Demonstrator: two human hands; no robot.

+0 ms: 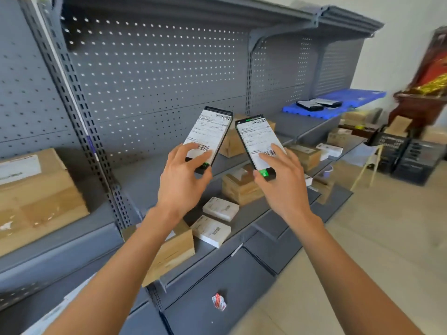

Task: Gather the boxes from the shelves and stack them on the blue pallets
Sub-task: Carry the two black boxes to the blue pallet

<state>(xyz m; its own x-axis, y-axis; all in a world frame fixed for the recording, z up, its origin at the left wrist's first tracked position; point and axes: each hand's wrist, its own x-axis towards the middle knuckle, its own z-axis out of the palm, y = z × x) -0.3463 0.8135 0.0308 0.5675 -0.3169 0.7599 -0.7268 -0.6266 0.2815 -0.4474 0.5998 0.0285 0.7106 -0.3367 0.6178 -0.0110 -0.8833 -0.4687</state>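
While standing before the grey shelving (154, 76): holding up two flat black boxes, one in each hand, in front of its perforated back panel.

Left hand (181, 180): gripping the lower end of the left black box (208, 134), thumb lying over the white label, other fingers curling round the bottom edge.

Right hand (280, 180): gripping the lower end of the right black box (258, 141), thumb pressing on the label near the barcode, fingers wrapping under the box by a green mark.

Two black boxes: tilting with labels toward the camera, upper ends leaning near each other but staying apart, hanging in the air above the middle shelf of the shelving.

Blue pallet (338, 100): lying at the far right end of the shelving, carrying dark flat boxes (316, 103) on top.

Brown cartons (242, 187): sitting on the shelving below and behind the hands.

Large brown carton (36, 197): resting on the left part of the shelving.

White boxes (215, 220): lying on a lower shelf, under the left hand.

Red and white scrap (219, 302): lying on the floor just before the foot of the shelving.
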